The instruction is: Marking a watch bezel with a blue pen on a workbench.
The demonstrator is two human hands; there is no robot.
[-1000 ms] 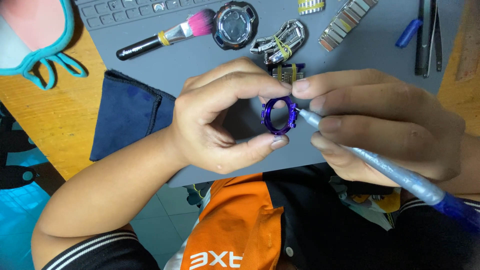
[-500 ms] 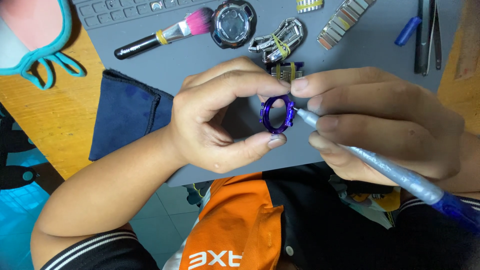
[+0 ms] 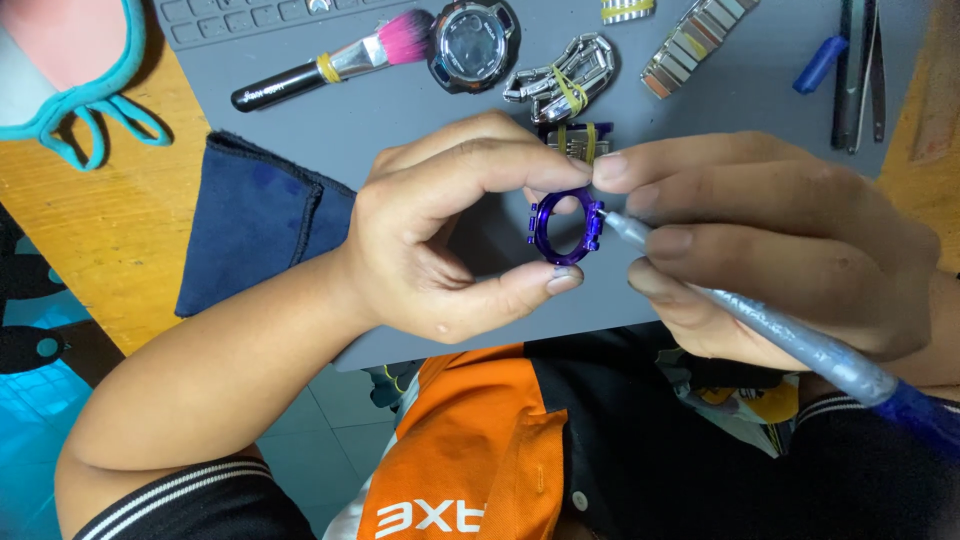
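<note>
Nothing moved, left hand grip pinching purple ring, right hand pressing tool

**Hands at the centre of the view**

The left hand comes in from the near left on a bare forearm that slopes up toward the centre. Its thumb and forefinger curve toward each other into an open loop, their tips pinched on a small purple ring, forefinger on the far side, thumb on the near side. The right hand enters from the right, knuckles up, fingers curled around a slim tool in a pen grip, its forefinger tip touching the ring's far edge beside the left forefinger.
</note>
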